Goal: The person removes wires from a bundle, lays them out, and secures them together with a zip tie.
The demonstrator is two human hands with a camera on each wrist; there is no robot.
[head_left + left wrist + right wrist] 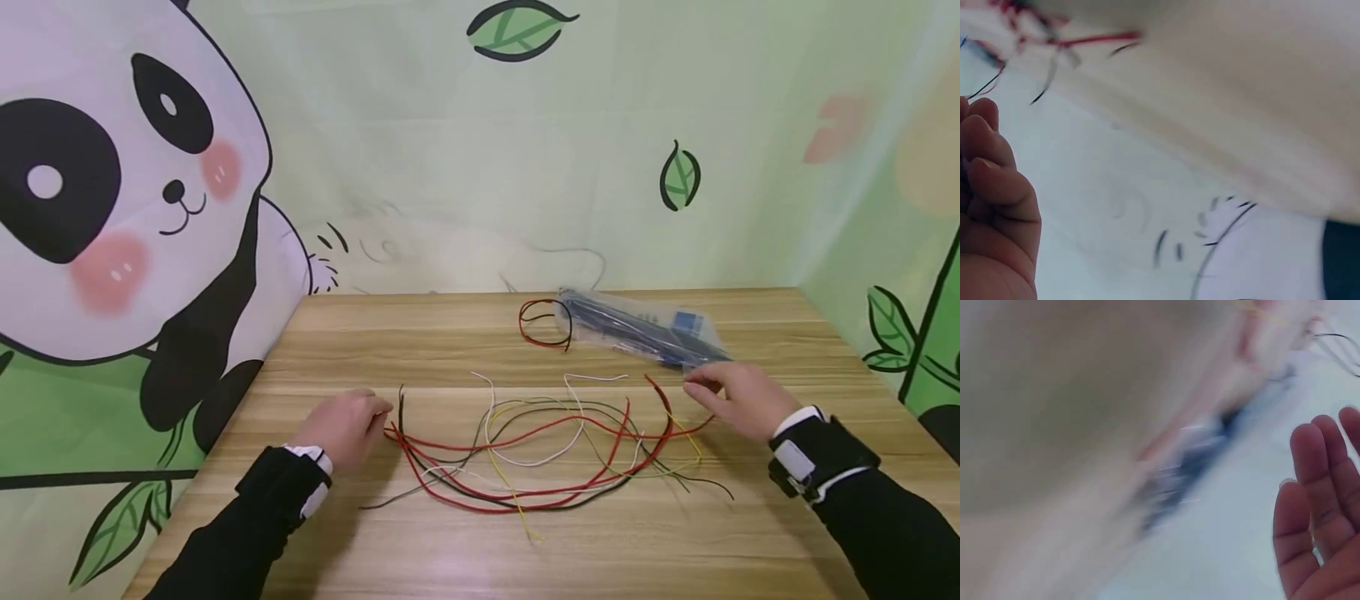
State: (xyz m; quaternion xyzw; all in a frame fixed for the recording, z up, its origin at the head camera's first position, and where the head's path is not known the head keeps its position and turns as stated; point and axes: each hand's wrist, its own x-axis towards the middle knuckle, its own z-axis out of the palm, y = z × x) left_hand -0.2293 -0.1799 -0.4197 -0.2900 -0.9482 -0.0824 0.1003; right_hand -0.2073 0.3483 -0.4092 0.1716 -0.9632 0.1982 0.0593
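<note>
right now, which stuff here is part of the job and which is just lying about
Likely the job:
- loose wires, spread between the hands
- left hand, beside wire ends
- right hand, at their other side

Seemingly just lying about:
- coil, set behind
- bag, though the right hand is near it

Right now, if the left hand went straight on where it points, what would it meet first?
In the head view, the left hand would likely meet a black wire first. The hand's height is unclear, so it might pass over it.
</note>
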